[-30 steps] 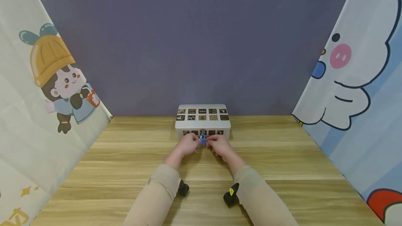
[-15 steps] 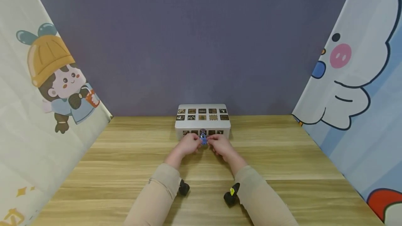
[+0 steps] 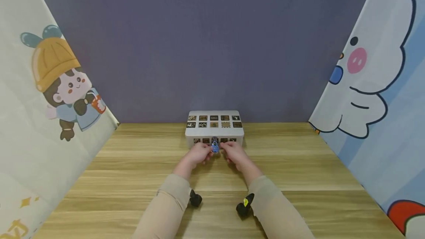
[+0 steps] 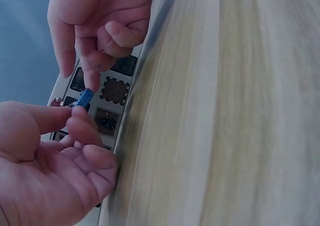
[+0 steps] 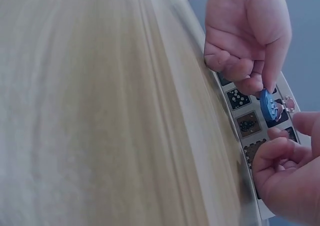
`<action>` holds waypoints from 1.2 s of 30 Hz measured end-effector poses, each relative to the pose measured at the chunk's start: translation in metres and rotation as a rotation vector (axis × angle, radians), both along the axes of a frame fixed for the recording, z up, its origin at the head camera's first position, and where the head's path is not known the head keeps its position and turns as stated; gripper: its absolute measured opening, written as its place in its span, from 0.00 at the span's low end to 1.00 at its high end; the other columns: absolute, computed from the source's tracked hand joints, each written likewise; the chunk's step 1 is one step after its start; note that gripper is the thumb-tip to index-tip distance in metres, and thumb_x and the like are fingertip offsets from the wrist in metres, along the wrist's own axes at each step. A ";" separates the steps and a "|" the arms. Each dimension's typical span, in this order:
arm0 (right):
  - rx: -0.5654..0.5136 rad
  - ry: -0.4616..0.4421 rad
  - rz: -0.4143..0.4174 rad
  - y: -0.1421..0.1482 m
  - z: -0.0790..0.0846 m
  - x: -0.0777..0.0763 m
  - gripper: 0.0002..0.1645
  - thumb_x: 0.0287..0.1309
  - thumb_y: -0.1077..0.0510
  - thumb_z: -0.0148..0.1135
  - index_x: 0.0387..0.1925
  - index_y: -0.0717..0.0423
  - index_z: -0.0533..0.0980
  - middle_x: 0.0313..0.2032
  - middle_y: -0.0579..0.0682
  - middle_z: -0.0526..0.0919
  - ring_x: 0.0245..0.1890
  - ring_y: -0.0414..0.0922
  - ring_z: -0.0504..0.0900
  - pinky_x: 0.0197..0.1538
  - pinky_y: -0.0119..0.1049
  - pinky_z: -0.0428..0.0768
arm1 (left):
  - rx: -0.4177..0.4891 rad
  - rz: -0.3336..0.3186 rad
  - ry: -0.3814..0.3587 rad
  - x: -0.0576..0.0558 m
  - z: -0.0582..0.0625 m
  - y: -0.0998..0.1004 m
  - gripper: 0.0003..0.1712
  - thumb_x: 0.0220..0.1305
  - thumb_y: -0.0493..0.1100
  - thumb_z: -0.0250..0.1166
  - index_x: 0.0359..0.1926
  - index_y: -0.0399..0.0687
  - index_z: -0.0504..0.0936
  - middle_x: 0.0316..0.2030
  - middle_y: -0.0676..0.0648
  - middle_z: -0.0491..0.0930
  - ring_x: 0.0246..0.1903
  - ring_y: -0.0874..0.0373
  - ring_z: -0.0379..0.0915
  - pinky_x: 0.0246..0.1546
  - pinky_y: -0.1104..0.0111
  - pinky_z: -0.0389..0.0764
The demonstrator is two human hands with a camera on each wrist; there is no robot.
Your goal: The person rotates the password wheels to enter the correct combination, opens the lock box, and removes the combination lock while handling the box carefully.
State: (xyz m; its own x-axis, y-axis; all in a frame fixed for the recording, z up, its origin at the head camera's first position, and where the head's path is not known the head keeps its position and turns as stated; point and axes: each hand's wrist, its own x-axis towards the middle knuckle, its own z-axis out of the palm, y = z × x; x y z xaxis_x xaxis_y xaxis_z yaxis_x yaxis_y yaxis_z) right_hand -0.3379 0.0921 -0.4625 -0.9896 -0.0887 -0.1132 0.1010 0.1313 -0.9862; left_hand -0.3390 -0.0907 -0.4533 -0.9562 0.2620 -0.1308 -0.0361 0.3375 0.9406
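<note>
Centrally, blue padlock (image 3: 215,148), left hand (image 3: 200,153) pinching it, right hand (image 3: 234,152) loosely curled beside it

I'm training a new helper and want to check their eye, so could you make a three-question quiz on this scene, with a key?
1. Multiple choice: what colour is the padlock? A. red; B. blue; C. yellow.
2. True or false: the white box on the table is closed.
3. Fill in the missing word: the person pinches the padlock with the thumb and finger of the ___ hand.

Key: 1. B, blue. 2. True. 3. Left hand.
</note>
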 end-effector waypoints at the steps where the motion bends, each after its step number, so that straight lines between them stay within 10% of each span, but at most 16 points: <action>1: -0.020 -0.014 -0.001 0.000 0.001 0.001 0.20 0.72 0.51 0.59 0.50 0.65 0.78 0.22 0.47 0.73 0.15 0.38 0.66 0.18 0.29 0.67 | 0.027 -0.003 -0.011 0.001 0.000 0.000 0.17 0.77 0.40 0.53 0.40 0.27 0.80 0.23 0.47 0.74 0.18 0.62 0.63 0.18 0.73 0.68; 12: -0.279 -0.186 0.002 -0.005 0.009 0.006 0.23 0.70 0.48 0.59 0.48 0.66 0.75 0.20 0.39 0.61 0.15 0.34 0.56 0.16 0.25 0.56 | 0.217 0.013 -0.128 0.004 -0.003 -0.002 0.14 0.77 0.39 0.53 0.46 0.27 0.75 0.24 0.51 0.67 0.14 0.65 0.54 0.15 0.74 0.60; 36: -0.483 -0.274 -0.021 -0.020 -0.014 -0.006 0.10 0.64 0.53 0.60 0.32 0.53 0.69 0.21 0.39 0.58 0.15 0.32 0.55 0.16 0.22 0.53 | 0.284 0.067 -0.158 -0.003 -0.021 0.001 0.12 0.76 0.40 0.54 0.45 0.31 0.75 0.21 0.55 0.65 0.15 0.66 0.54 0.14 0.76 0.61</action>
State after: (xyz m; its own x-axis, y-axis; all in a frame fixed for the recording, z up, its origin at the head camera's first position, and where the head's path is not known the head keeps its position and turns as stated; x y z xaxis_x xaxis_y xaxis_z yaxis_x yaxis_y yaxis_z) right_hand -0.3442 0.0723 -0.4764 -0.9317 -0.1746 -0.3185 0.3604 -0.3343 -0.8708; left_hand -0.3416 -0.0899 -0.4745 -0.9461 0.2466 -0.2099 -0.2027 0.0547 0.9777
